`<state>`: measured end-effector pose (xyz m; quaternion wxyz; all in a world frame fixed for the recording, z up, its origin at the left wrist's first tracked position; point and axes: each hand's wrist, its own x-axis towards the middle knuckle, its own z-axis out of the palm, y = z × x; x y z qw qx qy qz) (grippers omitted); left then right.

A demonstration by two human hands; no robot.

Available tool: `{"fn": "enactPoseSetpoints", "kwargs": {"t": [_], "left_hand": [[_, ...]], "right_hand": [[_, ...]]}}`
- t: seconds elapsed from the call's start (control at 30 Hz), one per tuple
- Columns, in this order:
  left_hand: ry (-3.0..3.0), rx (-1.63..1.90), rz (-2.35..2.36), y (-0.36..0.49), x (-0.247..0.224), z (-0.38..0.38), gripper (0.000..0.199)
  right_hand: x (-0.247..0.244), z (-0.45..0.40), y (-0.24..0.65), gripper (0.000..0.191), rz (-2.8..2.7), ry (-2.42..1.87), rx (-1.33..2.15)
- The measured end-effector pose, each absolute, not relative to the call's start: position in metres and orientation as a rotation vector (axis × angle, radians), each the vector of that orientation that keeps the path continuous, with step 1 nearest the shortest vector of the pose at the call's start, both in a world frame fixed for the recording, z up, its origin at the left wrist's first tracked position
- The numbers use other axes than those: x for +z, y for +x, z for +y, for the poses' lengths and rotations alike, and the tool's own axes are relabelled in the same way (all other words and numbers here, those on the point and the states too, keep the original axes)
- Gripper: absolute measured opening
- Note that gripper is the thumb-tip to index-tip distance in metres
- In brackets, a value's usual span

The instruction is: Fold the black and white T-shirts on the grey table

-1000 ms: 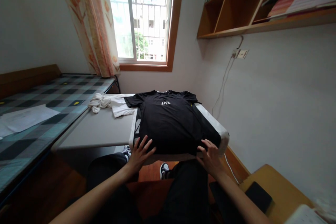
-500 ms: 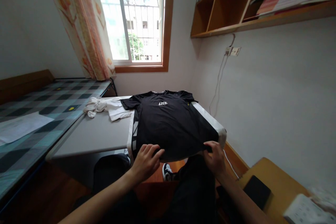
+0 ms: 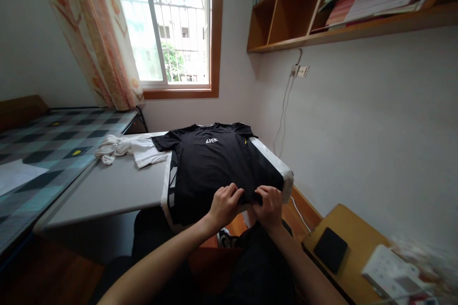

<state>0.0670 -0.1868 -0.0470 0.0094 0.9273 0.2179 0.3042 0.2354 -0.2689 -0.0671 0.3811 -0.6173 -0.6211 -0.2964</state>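
A black T-shirt (image 3: pixel 211 167) with a small white print on its chest lies spread out, collar towards the window and hem towards me. Beneath it a white cloth (image 3: pixel 275 156) covers part of the grey table (image 3: pixel 125 186). My left hand (image 3: pixel 227 202) pinches the hem right of its middle. Close beside it, my right hand (image 3: pixel 268 204) has its fingers closed on the same hem, with a small gap between the hands. The fabric inside the fingers is mostly hidden.
Crumpled white clothing (image 3: pixel 118 147) lies at the table's far left. A bed with a checked cover (image 3: pixel 82 126) stands left. To the right, a small wooden stand (image 3: pixel 354 226) holds a black flat object (image 3: pixel 331 249) and a white power strip (image 3: pixel 390 271). Shelves (image 3: pixel 286 19) hang above.
My left hand has moved right along the hem, and the two hands are now much closer together. The camera view has turned slightly right.
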Motion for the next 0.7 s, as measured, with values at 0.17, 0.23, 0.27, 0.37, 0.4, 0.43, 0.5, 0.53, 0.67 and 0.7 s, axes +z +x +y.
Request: {"fn": "enactPoseSetpoints", "kwargs": {"t": [0.17,0.23,0.27,0.37,0.4,0.43,0.5,0.53,0.67,0.7], "left_hand": [[2.819,1.106,0.616,0.046,-0.039,-0.181,0.036],[2.807,1.139,0.598,0.036,-0.038,-0.181,0.038],[2.821,1.139,0.602,0.030,-0.040,-0.182,0.039],[2.978,1.042,0.665,0.013,-0.053,-0.186,0.047],[3.049,1.003,0.693,0.006,-0.060,-0.187,0.050],[3.116,0.971,0.723,0.000,-0.068,-0.187,0.055],[3.215,0.959,0.780,-0.014,-0.084,-0.184,0.060],[3.245,0.966,0.805,-0.022,-0.091,-0.181,0.060],[3.255,1.017,0.885,-0.057,-0.104,-0.171,0.055],[3.242,1.050,0.898,-0.066,-0.104,-0.169,0.053]], "right_hand": [[-0.096,-0.258,0.251,0.039,-1.462,-1.712,-0.875],[-0.098,-0.260,0.262,0.034,-1.409,-1.705,-0.878],[-0.096,-0.263,0.267,0.030,-1.409,-1.686,-0.863],[-0.082,-0.271,0.283,0.027,-1.403,-1.571,-0.801],[-0.076,-0.273,0.288,0.028,-1.374,-1.537,-0.781],[-0.070,-0.275,0.292,0.029,-1.336,-1.511,-0.770],[-0.061,-0.276,0.299,0.031,-1.277,-1.488,-0.765],[-0.059,-0.276,0.303,0.031,-1.268,-1.490,-0.763],[-0.073,-0.278,0.315,0.030,-1.332,-1.580,-0.678],[-0.080,-0.279,0.318,0.030,-1.357,-1.622,-0.642]]}}
